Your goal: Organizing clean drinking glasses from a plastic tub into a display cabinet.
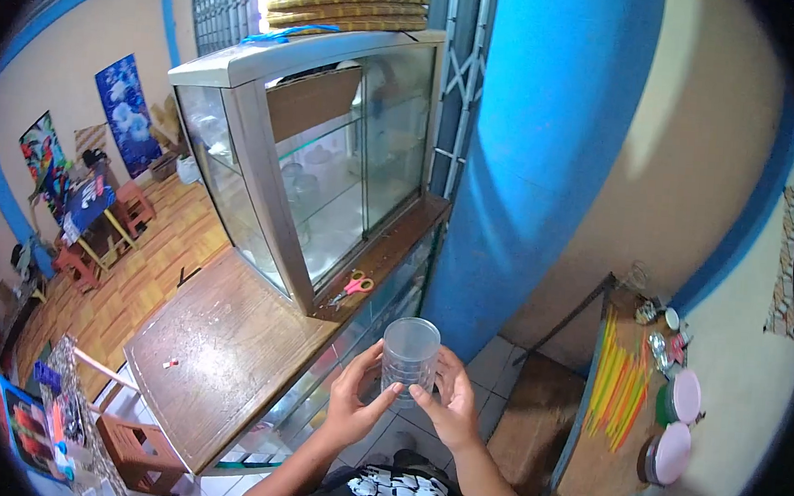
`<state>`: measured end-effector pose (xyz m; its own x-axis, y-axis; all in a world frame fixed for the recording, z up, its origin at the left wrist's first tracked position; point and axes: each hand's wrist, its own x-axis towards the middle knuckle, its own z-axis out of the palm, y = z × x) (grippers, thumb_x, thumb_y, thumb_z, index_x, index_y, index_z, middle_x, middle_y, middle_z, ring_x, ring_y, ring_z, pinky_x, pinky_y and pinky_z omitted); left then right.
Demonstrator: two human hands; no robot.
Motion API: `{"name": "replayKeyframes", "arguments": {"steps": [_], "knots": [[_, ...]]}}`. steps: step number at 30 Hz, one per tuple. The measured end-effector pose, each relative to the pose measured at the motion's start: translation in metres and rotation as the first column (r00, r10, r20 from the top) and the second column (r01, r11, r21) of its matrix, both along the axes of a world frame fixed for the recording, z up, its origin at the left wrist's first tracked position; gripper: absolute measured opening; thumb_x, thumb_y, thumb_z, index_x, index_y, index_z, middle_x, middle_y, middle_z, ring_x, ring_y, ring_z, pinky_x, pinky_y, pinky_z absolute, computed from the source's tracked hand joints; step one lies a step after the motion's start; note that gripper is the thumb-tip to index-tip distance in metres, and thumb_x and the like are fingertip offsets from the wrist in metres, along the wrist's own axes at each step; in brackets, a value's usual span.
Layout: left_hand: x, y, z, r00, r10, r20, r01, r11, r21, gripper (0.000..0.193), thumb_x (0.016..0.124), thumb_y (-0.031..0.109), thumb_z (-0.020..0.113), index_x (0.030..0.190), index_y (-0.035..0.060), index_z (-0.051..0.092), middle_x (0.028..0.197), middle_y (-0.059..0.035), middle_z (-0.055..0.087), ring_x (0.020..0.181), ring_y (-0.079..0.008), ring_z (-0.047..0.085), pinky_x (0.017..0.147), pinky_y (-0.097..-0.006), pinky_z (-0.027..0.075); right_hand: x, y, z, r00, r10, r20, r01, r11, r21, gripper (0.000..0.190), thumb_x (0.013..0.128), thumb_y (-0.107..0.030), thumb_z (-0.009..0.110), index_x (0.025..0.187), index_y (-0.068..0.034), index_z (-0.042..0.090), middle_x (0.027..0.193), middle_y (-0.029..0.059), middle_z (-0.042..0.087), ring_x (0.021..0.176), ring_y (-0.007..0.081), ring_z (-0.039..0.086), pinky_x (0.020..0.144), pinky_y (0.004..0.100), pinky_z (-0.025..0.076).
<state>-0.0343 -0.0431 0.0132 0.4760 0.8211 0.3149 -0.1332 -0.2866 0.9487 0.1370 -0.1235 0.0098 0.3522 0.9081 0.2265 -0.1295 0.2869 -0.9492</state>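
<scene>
A clear plastic cylindrical jar (409,358) is held upright in front of my body, above the tiled floor. My left hand (361,396) grips its left side, and my right hand (452,401) grips the right. Both thumbs press on the near side, low on the wall. The jar looks transparent, with a round top facing me; whether a lid covers it, I cannot tell. Beyond my left hand, scissors (355,286) with pink and green handles lie on the wooden ledge of a display cabinet.
The glass display cabinet (302,242) stands beside a wooden counter top (227,347). A blue pillar (532,154) rises ahead. At right, a wooden table (629,467) bears colourful straws (617,384) and jars with pink lids (671,452). Woven baskets (347,3) sit atop the cabinet.
</scene>
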Motion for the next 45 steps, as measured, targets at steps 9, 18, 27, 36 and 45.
{"name": "replayKeyframes", "arguments": {"steps": [9, 18, 27, 36, 45], "knots": [[0.035, 0.053, -0.004, 0.885, 0.429, -0.179, -0.394, 0.897, 0.2, 0.07, 0.102, 0.005, 0.077, 0.166, 0.0037, 0.048, 0.149, -0.0208, 0.058, 0.132, -0.0246, 0.065, 0.106, -0.0387, 0.058, 0.031, 0.098, -0.007, 0.983, 0.174, 0.051, -0.171, 0.983, -0.072, 0.075, 0.105, -0.009, 0.072, 0.171, -0.005, 0.037, 0.168, 0.0189, 0.048, 0.154, 0.0312, 0.048, 0.125, 0.0471, 0.042], [0.06, 0.14, -0.018, 0.818, 0.567, 0.101, -0.564, 0.824, -0.056, 0.058, 0.109, 0.003, 0.066, 0.16, -0.0077, 0.043, 0.154, -0.0258, 0.06, 0.138, -0.0319, 0.065, 0.113, -0.0386, 0.055, 0.024, 0.236, -0.028, 0.95, 0.281, 0.14, -0.295, 0.95, 0.099, 0.077, 0.103, 0.003, 0.066, 0.172, -0.005, 0.032, 0.172, 0.0135, 0.041, 0.158, 0.0256, 0.042, 0.129, 0.0407, 0.037], [0.059, 0.211, -0.033, 0.757, 0.652, -0.05, -0.652, 0.758, 0.017, 0.06, 0.11, 0.011, 0.061, 0.163, -0.0098, 0.042, 0.161, -0.0333, 0.052, 0.145, -0.0396, 0.059, 0.118, -0.043, 0.049, 0.0, 0.293, -0.024, 0.932, 0.081, 0.353, -0.132, 0.984, 0.123, 0.073, 0.102, -0.003, 0.068, 0.167, 0.003, 0.035, 0.164, 0.0252, 0.049, 0.153, 0.035, 0.048, 0.127, 0.0459, 0.036], [0.072, 0.261, -0.048, 0.721, 0.674, 0.161, -0.69, 0.719, 0.085, 0.063, 0.108, 0.015, 0.062, 0.165, -0.0031, 0.043, 0.16, -0.029, 0.054, 0.149, -0.0415, 0.054, 0.124, -0.0443, 0.042, -0.015, 0.337, -0.03, 0.941, 0.009, 0.338, -0.05, 0.992, 0.115, 0.074, 0.105, -0.003, 0.065, 0.17, 0.004, 0.03, 0.166, 0.0293, 0.044, 0.155, 0.0397, 0.046, 0.127, 0.0468, 0.036], [0.068, 0.293, -0.038, 0.723, 0.689, 0.053, -0.69, 0.723, 0.017, 0.056, 0.112, 0.015, 0.062, 0.16, -0.0084, 0.046, 0.147, -0.0269, 0.062, 0.138, -0.0297, 0.062, 0.115, -0.0381, 0.048, -0.015, 0.373, -0.021, 0.865, -0.083, 0.494, -0.02, 0.98, 0.2, 0.079, 0.103, -0.008, 0.064, 0.169, 0.008, 0.025, 0.168, 0.0354, 0.039, 0.158, 0.0492, 0.038, 0.13, 0.0519, 0.031]]}}
